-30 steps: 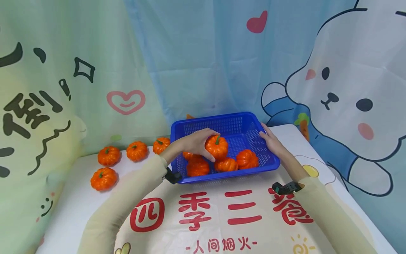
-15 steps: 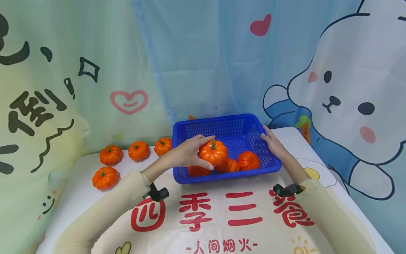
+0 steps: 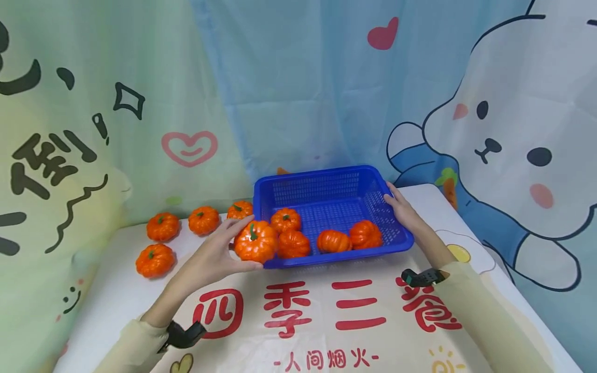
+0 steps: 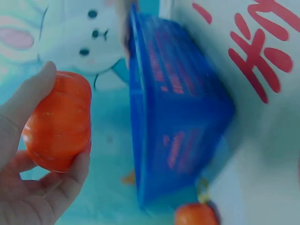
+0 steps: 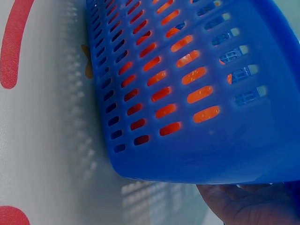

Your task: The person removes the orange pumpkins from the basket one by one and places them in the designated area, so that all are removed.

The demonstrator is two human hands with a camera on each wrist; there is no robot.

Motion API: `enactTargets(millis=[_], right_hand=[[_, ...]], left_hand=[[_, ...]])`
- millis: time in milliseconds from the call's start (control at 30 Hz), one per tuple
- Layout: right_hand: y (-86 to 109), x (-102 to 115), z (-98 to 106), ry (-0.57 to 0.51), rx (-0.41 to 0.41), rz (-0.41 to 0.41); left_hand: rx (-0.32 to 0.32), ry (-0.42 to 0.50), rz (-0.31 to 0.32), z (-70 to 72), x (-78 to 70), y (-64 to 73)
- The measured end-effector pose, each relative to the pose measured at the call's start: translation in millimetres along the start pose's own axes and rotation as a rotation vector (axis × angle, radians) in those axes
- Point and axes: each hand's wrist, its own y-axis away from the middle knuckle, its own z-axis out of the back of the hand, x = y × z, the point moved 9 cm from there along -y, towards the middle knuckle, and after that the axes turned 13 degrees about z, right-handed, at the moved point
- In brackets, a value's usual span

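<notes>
My left hand (image 3: 216, 259) holds an orange toy pumpkin (image 3: 255, 242) with a green stem, thumb and fingers around its sides. This pumpkin is beside and partly in front of the left end of a blue plastic basket (image 3: 317, 182). In the left wrist view the same pumpkin (image 4: 61, 123) is off the table, apart from the basket wall (image 4: 173, 122). My right hand (image 3: 402, 210) grips the basket's right rim; the right wrist view shows part of that hand (image 5: 248, 206) under the basket's edge. Several pumpkins lie inside, including one pumpkin (image 3: 366, 234) at the right.
More pumpkins stand on the table left of the basket, among them a front one (image 3: 155, 260) and a back one (image 3: 203, 220). Another pumpkin (image 3: 240, 209) is close to the basket's left corner. A printed curtain (image 3: 289, 103) hangs right behind the table.
My left hand has carried the pumpkin leftward, from over the basket to its left end, uncovering the pumpkins inside. My right hand stays on the rim, and the basket has hardly moved.
</notes>
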Motion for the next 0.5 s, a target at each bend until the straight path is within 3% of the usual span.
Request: enactTargets(millis=[267, 400, 500], right_hand=[[-0.1, 0.8, -0.6, -0.007, -0.001, 0.006], [-0.6, 2.5, 0.2, 0.004, 0.000, 0.012], [-0.4, 2.8, 0.1, 0.003, 0.001, 0.010]], left_hand=[[-0.041, 0.014, 0.219, 4.7, 71.6, 26.5], [-0.068, -0.070, 0.330, 3.6, 104.9, 33.1], [-0.078, -0.156, 0.409, 2.7, 129.3, 30.5]])
